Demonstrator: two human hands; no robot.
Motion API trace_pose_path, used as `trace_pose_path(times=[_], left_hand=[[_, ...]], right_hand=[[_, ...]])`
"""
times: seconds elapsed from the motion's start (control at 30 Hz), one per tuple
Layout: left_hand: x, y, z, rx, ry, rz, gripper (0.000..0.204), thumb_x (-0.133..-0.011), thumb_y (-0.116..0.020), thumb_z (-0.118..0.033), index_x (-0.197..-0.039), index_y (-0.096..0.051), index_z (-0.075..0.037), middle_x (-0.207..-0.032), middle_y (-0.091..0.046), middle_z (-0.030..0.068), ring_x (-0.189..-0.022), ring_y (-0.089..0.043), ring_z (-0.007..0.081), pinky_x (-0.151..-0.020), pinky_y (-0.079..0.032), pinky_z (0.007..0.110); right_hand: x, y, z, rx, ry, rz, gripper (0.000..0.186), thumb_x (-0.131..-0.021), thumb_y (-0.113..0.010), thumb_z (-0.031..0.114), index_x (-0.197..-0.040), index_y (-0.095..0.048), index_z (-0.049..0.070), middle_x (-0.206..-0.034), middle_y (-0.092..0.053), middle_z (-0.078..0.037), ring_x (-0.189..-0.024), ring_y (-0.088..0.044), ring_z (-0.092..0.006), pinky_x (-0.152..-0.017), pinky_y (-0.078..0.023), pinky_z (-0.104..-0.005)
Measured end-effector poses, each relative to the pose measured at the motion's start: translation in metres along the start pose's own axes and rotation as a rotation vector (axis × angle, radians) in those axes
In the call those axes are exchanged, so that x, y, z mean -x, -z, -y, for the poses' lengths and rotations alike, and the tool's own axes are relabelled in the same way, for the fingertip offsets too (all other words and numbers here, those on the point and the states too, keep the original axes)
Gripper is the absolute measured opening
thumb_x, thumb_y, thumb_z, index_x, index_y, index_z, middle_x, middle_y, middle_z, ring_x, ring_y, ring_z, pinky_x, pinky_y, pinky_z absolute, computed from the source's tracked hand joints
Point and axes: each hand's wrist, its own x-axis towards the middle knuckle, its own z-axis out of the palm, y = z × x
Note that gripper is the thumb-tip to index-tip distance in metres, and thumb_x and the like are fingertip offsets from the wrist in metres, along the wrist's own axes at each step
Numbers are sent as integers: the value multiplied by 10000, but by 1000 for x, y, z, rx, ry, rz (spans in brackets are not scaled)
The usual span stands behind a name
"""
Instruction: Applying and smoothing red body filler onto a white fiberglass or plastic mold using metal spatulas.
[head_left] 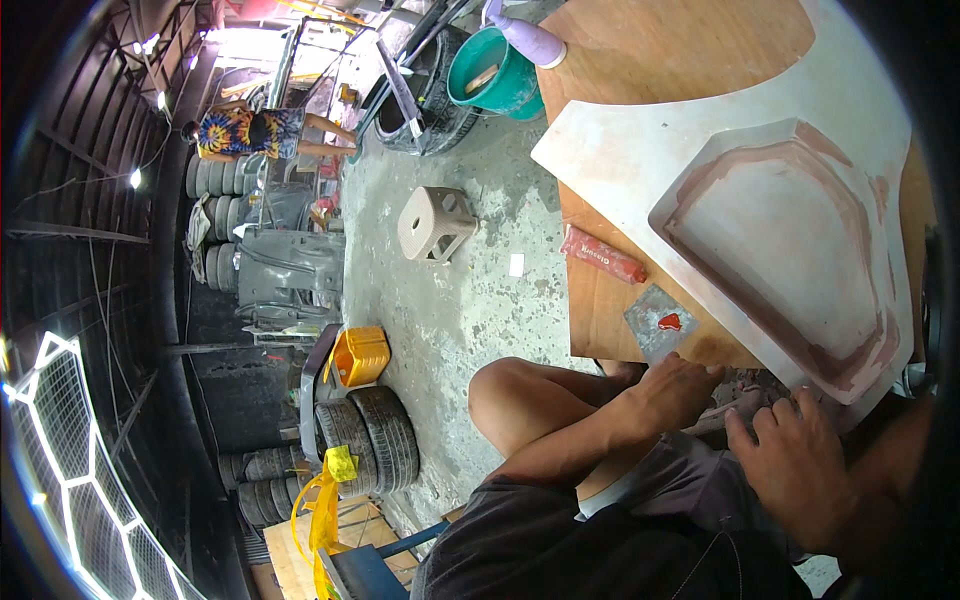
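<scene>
A large white panel (pixel 620 140) with a rimmed recess and reddish-brown filler patches lies on the wooden table. My left hand (pixel 680 392) is closed at the table's near edge, just below a small grey plate (pixel 650 305) bearing a dab of red paste (pixel 670 322). What its fingers hold, if anything, I cannot make out. Beyond the plate lies a red tube (pixel 604 254). My right hand (pixel 795 465) has its fingers apart, close to the panel's lower corner; whether the fingertips touch it I cannot tell.
On the table (pixel 680 40) stands a lilac spray bottle (pixel 530 40), beside a green bucket (pixel 495 75). A beige stool (pixel 437 224), yellow container (pixel 360 356) and stacked tyres (pixel 385 435) stand on the floor to the left. Another person (pixel 250 132) stands far off.
</scene>
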Motion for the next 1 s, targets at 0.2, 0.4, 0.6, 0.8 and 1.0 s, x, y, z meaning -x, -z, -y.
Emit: trace_pose_path(times=[0.2,0.4,0.6,0.8,1.0], left_hand=[[1,-1,2,-5,0,-37,333,-850,-676,-166,-1129,-591,-4,-806,-707,169,-807,-711,343,-737,-519,443],[1,14,-3,-56,-60,91,450,-861,-645,-127,-1265,-513,23,-801,-690,185,-838,-682,379,-773,-493,472],[1,14,-5,-4,11,70,449,-908,-629,-158,-1301,-502,18,-820,-687,187,-864,-669,387,-795,-479,474],[2,7,0,-22,-7,47,445,-919,-624,-172,-1299,-498,23,-807,-685,193,-850,-670,394,-775,-483,478],[2,8,0,26,-12,25,416,-918,-631,-178,-1267,-508,11,-805,-687,195,-835,-676,399,-764,-486,484]], right_hand=[[-4,6,-4,-23,3,79,321,-906,-554,162,-1185,-654,41,-860,-657,-83,-870,-632,-235,-881,-451,-417],[-3,9,-10,41,93,41,340,-891,-565,179,-1184,-648,28,-885,-673,-83,-875,-637,-212,-842,-444,-373],[-3,8,-12,44,95,59,348,-902,-563,194,-1198,-643,28,-884,-678,-79,-873,-643,-206,-842,-441,-366],[-4,8,-11,38,106,78,360,-908,-567,200,-1212,-631,20,-896,-685,-85,-871,-649,-208,-834,-444,-367],[-4,8,-12,34,109,83,360,-913,-569,195,-1219,-628,16,-891,-682,-84,-870,-650,-210,-837,-448,-370]])
